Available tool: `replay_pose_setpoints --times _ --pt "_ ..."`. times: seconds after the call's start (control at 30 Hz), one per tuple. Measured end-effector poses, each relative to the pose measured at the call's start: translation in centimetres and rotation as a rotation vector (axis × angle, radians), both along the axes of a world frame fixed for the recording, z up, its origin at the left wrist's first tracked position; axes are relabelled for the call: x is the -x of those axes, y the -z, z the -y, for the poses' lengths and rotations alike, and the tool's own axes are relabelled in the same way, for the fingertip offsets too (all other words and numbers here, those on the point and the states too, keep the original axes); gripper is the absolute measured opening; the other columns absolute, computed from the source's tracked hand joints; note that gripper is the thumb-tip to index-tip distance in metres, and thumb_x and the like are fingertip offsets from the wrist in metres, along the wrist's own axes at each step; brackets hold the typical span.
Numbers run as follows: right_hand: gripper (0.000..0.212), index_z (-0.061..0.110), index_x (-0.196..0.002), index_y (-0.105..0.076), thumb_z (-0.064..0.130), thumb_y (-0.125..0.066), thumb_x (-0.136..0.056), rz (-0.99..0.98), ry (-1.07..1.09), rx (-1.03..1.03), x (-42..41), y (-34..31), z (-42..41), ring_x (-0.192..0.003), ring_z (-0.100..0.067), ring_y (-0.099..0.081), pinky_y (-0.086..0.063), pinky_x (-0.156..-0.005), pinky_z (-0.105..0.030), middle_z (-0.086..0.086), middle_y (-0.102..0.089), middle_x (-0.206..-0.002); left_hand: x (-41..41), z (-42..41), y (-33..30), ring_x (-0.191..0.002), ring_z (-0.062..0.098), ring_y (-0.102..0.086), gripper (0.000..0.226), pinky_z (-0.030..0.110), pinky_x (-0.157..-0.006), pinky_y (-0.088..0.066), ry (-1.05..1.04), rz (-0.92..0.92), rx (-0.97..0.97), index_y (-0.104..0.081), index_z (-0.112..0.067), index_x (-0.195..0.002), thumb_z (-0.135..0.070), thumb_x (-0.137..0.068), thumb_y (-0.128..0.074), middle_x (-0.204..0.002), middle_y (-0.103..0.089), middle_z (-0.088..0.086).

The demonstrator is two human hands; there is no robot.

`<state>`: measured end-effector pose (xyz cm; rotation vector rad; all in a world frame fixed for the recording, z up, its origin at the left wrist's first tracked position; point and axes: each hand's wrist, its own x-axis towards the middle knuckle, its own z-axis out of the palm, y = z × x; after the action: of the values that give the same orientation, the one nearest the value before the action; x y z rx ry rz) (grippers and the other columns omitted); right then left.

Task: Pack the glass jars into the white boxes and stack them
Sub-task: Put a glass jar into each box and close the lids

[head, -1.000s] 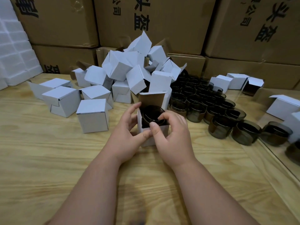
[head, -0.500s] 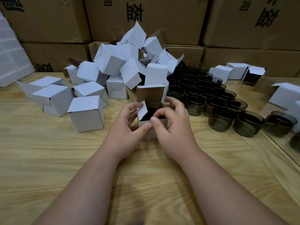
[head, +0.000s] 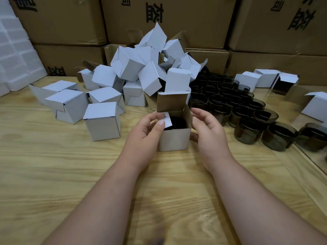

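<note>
A small white box (head: pixel 174 139) stands on the wooden table in front of me, its lid flap upright and a dark glass jar (head: pixel 177 123) inside it. My left hand (head: pixel 145 133) holds the box's left side and pinches the left side flap between thumb and fingers. My right hand (head: pixel 208 131) cups the box's right side, fingers at the right flap. Several dark glass jars (head: pixel 247 110) stand in rows to the right. A heap of white boxes (head: pixel 141 71) lies behind and to the left.
Large brown cartons (head: pixel 177 22) wall the back of the table. White foam blocks (head: pixel 16 59) lean at the far left. More white boxes (head: pixel 265 79) sit at the back right, and a glass pane edge (head: pixel 309 156) runs along the right.
The jar has sunk fully into the box. My right hand moved off the jar's rim to the box's right side; my left hand now pinches the left flap.
</note>
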<state>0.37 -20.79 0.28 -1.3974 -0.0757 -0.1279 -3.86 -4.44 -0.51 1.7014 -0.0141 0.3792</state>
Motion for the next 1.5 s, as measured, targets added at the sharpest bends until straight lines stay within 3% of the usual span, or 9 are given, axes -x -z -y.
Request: replay_pose_setpoints --times 0.2,0.37,0.53,0.63,0.8,0.9,1.07,1.23,1.5 --pt "0.028 0.029 -0.123 -0.068 0.014 -0.056 -0.102 0.025 -0.052 -0.014 0.0 0.1 0.1 -0.107 -0.009 -0.071 -0.059 -0.081 -0.026 0.008 -0.075 -0.117 0.0 0.4 -0.3 -0.117 -0.005 -0.062 0.042 0.017 -0.097 -0.052 0.031 0.008 0.103 -0.044 -0.044 -0.135 -0.018 -0.104 -0.057 -0.132 -0.06 -0.016" --pt "0.017 0.021 -0.11 -0.07 0.018 -0.055 -0.104 0.046 -0.038 -0.047 0.1 0.2 -0.2 -0.106 -0.018 -0.07 -0.057 -0.089 -0.041 -0.003 -0.075 -0.114 -0.1 0.5 -0.2 -0.104 -0.019 -0.06 0.04 0.001 -0.078 -0.045 0.014 0.008 0.091 -0.046 -0.044 -0.131 -0.017 -0.104 -0.057 -0.122 -0.061 -0.023" --pt "0.027 0.024 -0.094 -0.074 0.024 -0.05 -0.107 0.095 -0.023 -0.018 0.0 0.5 -0.2 -0.092 -0.006 -0.071 -0.054 -0.069 -0.02 0.005 -0.077 -0.101 -0.3 0.7 -0.1 -0.113 -0.015 -0.06 0.045 0.005 -0.082 -0.047 0.06 -0.035 0.06 -0.048 -0.056 -0.132 -0.019 -0.105 -0.055 -0.115 -0.066 -0.04" --pt "0.015 0.02 -0.102 -0.072 0.011 -0.06 -0.102 0.125 -0.025 0.001 -0.1 0.8 -0.2 -0.092 -0.004 -0.07 -0.054 -0.077 -0.019 0.011 -0.076 -0.097 -0.3 0.8 -0.3 -0.104 -0.023 -0.058 0.048 -0.002 -0.076 -0.043 0.065 -0.048 0.046 -0.046 -0.059 -0.13 -0.02 -0.104 -0.056 -0.103 -0.062 -0.051" --pt "0.045 0.034 -0.123 -0.059 -0.004 -0.058 -0.098 0.135 -0.079 -0.024 -0.2 0.9 -0.5 -0.102 0.004 -0.068 -0.053 -0.081 -0.014 0.012 -0.073 -0.111 -0.3 0.8 0.0 -0.121 -0.006 -0.059 0.058 0.019 -0.096 -0.048 0.062 -0.038 0.086 -0.042 -0.054 -0.142 -0.038 -0.088 -0.059 -0.133 -0.063 -0.023" --pt "0.048 0.037 -0.123 -0.058 -0.004 -0.056 -0.099 0.139 -0.086 -0.029 -0.2 0.7 -0.5 -0.098 0.01 -0.067 -0.051 -0.076 -0.008 0.019 -0.075 -0.104 -0.3 0.9 0.1 -0.121 -0.001 -0.06 0.054 0.023 -0.097 -0.048 0.049 0.0 0.102 -0.046 -0.058 -0.134 -0.038 -0.086 -0.061 -0.13 -0.064 -0.018" --pt "0.029 0.02 -0.124 -0.068 0.029 -0.058 -0.098 0.123 -0.069 -0.031 0.2 0.5 -0.6 -0.113 -0.012 -0.068 -0.055 -0.096 -0.032 0.003 -0.074 -0.119 -0.2 1.0 -0.3 -0.115 0.003 -0.065 0.035 0.019 -0.087 -0.052 0.055 0.034 0.104 -0.06 -0.067 -0.104 -0.036 -0.086 -0.061 -0.118 -0.068 -0.026" --pt "0.039 0.016 -0.117 -0.069 0.043 -0.053 -0.093 0.156 -0.094 -0.079 0.6 0.3 -0.3 -0.098 -0.002 -0.07 -0.052 -0.074 -0.015 0.011 -0.076 -0.106 0.0 1.1 -0.3 -0.119 0.013 -0.066 0.033 0.028 -0.09 -0.057 0.065 0.106 0.164 -0.063 -0.051 -0.112 -0.028 -0.089 -0.063 -0.13 -0.066 -0.013" --pt "0.028 0.018 -0.108 -0.068 0.033 -0.064 -0.084 0.196 -0.038 -0.054 0.3 0.6 -0.3 -0.095 -0.009 -0.068 -0.055 -0.081 -0.025 0.01 -0.074 -0.098 0.5 1.3 -0.8 -0.119 0.014 -0.066 0.044 0.02 -0.086 -0.054 0.08 0.172 0.222 -0.062 -0.028 -0.119 -0.044 -0.08 -0.073 -0.123 -0.069 -0.016"
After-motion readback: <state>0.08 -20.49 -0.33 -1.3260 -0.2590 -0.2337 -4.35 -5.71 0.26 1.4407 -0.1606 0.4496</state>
